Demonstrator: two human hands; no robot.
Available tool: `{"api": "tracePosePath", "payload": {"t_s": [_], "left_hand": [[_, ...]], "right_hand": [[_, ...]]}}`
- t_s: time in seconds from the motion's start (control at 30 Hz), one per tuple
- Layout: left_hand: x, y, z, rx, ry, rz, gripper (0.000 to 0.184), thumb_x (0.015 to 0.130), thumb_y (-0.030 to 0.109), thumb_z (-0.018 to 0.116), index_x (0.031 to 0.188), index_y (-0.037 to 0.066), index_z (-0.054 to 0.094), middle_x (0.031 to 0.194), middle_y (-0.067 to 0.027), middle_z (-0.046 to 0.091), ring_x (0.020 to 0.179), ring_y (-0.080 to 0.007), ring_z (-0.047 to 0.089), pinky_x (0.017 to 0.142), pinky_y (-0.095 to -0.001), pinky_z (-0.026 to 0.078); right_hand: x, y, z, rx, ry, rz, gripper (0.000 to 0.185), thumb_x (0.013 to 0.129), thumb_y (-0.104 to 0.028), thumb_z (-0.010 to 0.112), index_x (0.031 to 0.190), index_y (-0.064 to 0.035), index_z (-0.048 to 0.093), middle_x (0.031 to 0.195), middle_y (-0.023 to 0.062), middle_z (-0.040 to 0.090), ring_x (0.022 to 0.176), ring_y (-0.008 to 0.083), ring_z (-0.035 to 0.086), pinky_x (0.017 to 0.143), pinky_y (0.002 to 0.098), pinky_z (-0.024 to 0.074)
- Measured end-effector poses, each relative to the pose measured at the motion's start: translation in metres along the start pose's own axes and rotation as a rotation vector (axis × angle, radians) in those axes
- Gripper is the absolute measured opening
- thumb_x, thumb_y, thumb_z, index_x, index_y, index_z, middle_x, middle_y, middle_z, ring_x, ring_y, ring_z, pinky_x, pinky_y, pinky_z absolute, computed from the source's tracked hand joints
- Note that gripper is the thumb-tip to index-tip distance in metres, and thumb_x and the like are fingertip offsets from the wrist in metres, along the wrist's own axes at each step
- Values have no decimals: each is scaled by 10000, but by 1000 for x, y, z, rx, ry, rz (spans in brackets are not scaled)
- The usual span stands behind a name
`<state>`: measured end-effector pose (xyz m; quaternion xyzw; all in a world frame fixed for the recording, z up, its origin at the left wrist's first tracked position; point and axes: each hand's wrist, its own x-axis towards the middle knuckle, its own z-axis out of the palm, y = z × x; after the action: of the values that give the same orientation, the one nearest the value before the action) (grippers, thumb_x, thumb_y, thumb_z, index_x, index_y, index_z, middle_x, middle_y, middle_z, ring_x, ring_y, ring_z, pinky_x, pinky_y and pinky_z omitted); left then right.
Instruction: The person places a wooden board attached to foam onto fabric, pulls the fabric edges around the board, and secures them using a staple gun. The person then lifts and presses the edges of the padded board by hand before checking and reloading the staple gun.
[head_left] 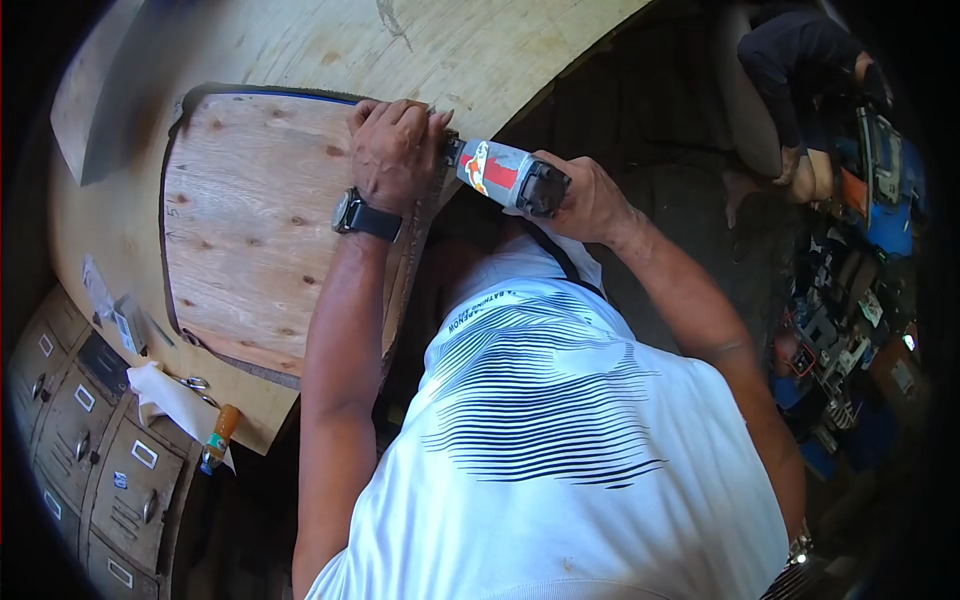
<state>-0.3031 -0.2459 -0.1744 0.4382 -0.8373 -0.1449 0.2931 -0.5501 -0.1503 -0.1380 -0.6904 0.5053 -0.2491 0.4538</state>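
A framed plywood panel [255, 210] with dark knots lies on the pale wooden table [470, 60]. My left hand [392, 150], with a watch on its wrist, grips the panel's right upper edge with its fingers curled over it. In my right hand [585, 200] is a grey and red power tool [500, 175]. The tool's dark front end is at the panel's edge, just right of my left hand. Whether its tip touches the edge I cannot tell.
At the table's lower left are scissors [200, 388], a white cloth [172, 400], a small box [130, 325] and an orange bottle [222, 432]. Metal drawers [125, 480] stand beyond. At the upper right a person [800, 60] bends near piled tools and parts [835, 340].
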Motion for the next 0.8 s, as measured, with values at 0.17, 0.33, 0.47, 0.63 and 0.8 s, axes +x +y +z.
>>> {"api": "tracePosePath", "payload": {"t_s": [0.17, 0.33, 0.47, 0.63, 0.8], "left_hand": [[4, 1, -6, 17, 1, 10, 167, 918, 202, 703, 810, 93, 638, 830, -43, 679, 735, -236, 610, 857, -377, 429], [2, -3, 7, -32, -10, 29, 154, 921, 206, 701, 836, 83, 659, 865, -48, 688, 766, -245, 618, 868, -378, 440], [-3, 6, -13, -298, 141, -143, 150, 930, 219, 692, 941, 69, 692, 996, -85, 691, 889, -292, 633, 884, -407, 467], [-85, 71, -46, 308, 246, -444, 340, 858, 332, 756, 1096, 105, 670, 1176, -81, 644, 1001, -302, 595, 892, -431, 461], [-144, 100, -35, 462, 178, -571, 433, 801, 367, 799, 1130, 120, 666, 1179, -60, 622, 999, -276, 579, 887, -408, 443]], "right_hand": [[0, -5, 8, 37, 35, 3, 352, 769, -128, 822, 1081, -50, 681, 809, 115, 741, 604, 292, 653, 585, 357, 500], [-6, -10, 18, 34, 89, 71, 276, 802, -167, 836, 990, -15, 704, 756, 107, 718, 552, 249, 599, 569, 337, 478], [1, -24, 13, 16, 62, 77, 271, 820, -186, 827, 994, -16, 709, 767, 116, 726, 578, 246, 624, 583, 340, 495], [-8, -27, 20, 15, 46, 95, 340, 831, -198, 814, 1098, -25, 692, 827, 141, 752, 640, 293, 676, 625, 362, 527], [-8, -26, 28, 45, 61, 95, 317, 859, -233, 806, 1074, -23, 709, 815, 134, 748, 634, 261, 665, 622, 351, 517]]}}
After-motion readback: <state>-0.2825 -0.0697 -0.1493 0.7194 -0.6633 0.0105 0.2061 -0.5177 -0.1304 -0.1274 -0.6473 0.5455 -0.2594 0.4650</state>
